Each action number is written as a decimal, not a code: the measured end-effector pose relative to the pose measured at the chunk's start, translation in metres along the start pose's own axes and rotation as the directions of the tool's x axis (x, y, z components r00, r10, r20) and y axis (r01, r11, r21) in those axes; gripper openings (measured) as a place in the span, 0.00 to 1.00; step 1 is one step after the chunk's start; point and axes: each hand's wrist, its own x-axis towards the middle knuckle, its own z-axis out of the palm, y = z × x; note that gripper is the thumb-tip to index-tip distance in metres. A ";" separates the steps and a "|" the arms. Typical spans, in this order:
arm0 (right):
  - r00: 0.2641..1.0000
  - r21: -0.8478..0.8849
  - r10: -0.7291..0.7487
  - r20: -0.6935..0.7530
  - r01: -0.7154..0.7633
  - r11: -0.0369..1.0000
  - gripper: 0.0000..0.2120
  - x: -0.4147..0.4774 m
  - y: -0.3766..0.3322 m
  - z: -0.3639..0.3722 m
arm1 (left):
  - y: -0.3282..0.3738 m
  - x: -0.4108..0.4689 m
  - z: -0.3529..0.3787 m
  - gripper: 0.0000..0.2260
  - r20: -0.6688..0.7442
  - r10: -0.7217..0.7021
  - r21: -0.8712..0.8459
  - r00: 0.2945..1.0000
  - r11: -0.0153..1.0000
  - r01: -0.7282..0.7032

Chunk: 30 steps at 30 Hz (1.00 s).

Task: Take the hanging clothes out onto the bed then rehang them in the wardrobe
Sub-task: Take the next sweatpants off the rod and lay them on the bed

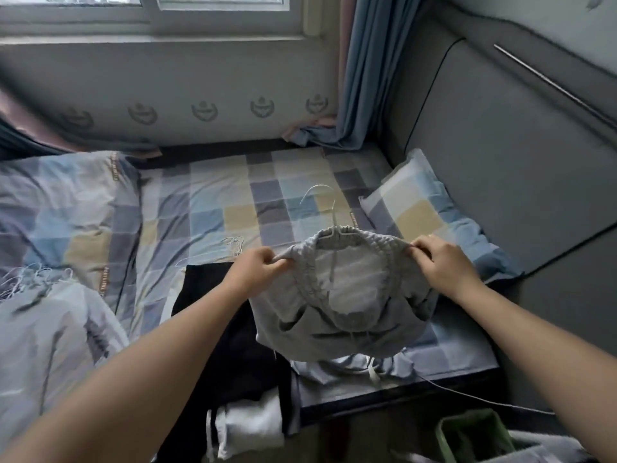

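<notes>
Checked bed [233, 195], pillow [430, 208], black garment [213, 315], loose hangers [230, 248]

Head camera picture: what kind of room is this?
Probably a bedroom. There is a bed with a checked sheet, a matching pillow on it, and a curtain by the window.
</notes>
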 end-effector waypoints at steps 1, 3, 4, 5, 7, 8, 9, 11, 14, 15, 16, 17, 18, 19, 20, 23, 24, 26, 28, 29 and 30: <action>0.999 0.008 0.015 0.030 -0.015 1.000 0.07 0.004 0.013 0.005 | 0.000 0.006 0.014 0.22 0.020 -0.037 0.012 0.999 0.999 0.036; 0.994 0.008 0.043 0.104 -0.045 0.999 0.07 0.008 0.036 0.017 | -0.003 0.012 0.040 0.22 0.060 -0.110 0.031 0.992 0.994 0.108; 0.988 0.009 0.061 0.145 -0.063 0.998 0.07 0.008 0.046 0.023 | -0.005 0.013 0.053 0.21 0.085 -0.144 0.042 0.986 0.989 0.141; 0.980 0.010 0.075 0.186 -0.079 0.997 0.07 0.006 0.056 0.029 | -0.009 0.013 0.065 0.21 0.111 -0.177 0.050 0.978 0.984 0.172; 0.960 0.006 0.096 0.263 -0.101 0.995 0.07 0.002 0.072 0.040 | -0.016 0.012 0.086 0.22 0.158 -0.232 0.065 0.960 0.972 0.224; 0.948 0.004 0.105 0.299 -0.112 0.994 0.08 0.000 0.079 0.045 | -0.020 0.011 0.094 0.22 0.178 -0.254 0.076 0.951 0.967 0.244; 0.937 0.002 0.114 0.330 -0.122 0.993 0.09 -0.002 0.085 0.050 | -0.024 0.012 0.101 0.22 0.195 -0.275 0.087 0.942 0.961 0.262; 0.917 0.008 0.135 0.376 -0.148 0.989 0.10 -0.004 0.097 0.059 | -0.031 0.014 0.113 0.23 0.221 -0.313 0.099 0.924 0.949 0.298; 0.896 -0.005 0.167 0.411 -0.181 0.983 0.11 -0.004 0.106 0.069 | -0.039 0.020 0.122 0.24 0.236 -0.339 0.101 0.911 0.941 0.324; 0.891 -0.008 0.179 0.418 -0.194 0.981 0.11 -0.001 0.108 0.074 | -0.041 0.025 0.126 0.24 0.237 -0.344 0.102 0.909 0.939 0.329; 0.884 -0.012 0.192 0.427 -0.207 0.978 0.11 0.002 0.111 0.080 | -0.044 0.031 0.130 0.24 0.238 -0.345 0.105 0.908 0.938 0.329; 0.877 -0.014 0.207 0.433 -0.223 0.975 0.11 0.006 0.114 0.087 | -0.047 0.038 0.135 0.24 0.236 -0.342 0.106 0.910 0.940 0.326; 0.873 -0.016 0.223 0.434 -0.240 0.971 0.11 0.011 0.117 0.094 | -0.051 0.045 0.140 0.23 0.230 -0.334 0.110 0.914 0.942 0.317; 0.868 -0.021 0.241 0.433 -0.258 0.966 0.11 0.016 0.121 0.102 | -0.054 0.054 0.146 0.23 0.224 -0.329 0.113 0.917 0.944 0.311; 0.866 -0.026 0.259 0.428 -0.275 0.961 0.11 0.022 0.125 0.111 | -0.058 0.063 0.153 0.22 0.216 -0.328 0.115 0.920 0.944 0.309; 0.862 -0.038 0.303 0.407 -0.316 0.948 0.12 0.044 0.140 0.143 | -0.073 0.095 0.175 0.20 0.198 -0.339 0.134 0.920 0.939 0.317; 0.858 -0.044 0.312 0.407 -0.323 0.945 0.12 0.053 0.146 0.156 | -0.080 0.107 0.183 0.20 0.193 -0.349 0.145 0.917 0.935 0.325; 0.851 -0.066 0.322 0.415 -0.325 0.943 0.12 0.074 0.159 0.180 | -0.094 0.133 0.200 0.20 0.181 -0.362 0.172 0.915 0.927 0.333; 0.845 -0.095 0.330 0.420 -0.321 0.942 0.12 0.098 0.172 0.204 | -0.108 0.161 0.217 0.20 0.161 -0.375 0.211 0.913 0.917 0.339; 0.846 -0.104 0.336 0.414 -0.322 0.941 0.12 0.111 0.178 0.216 | -0.115 0.176 0.225 0.20 0.146 -0.385 0.233 0.911 0.909 0.347; 0.852 -0.109 0.339 0.399 -0.323 0.940 0.12 0.125 0.183 0.228 | -0.121 0.190 0.234 0.20 0.129 -0.399 0.242 0.908 0.900 0.361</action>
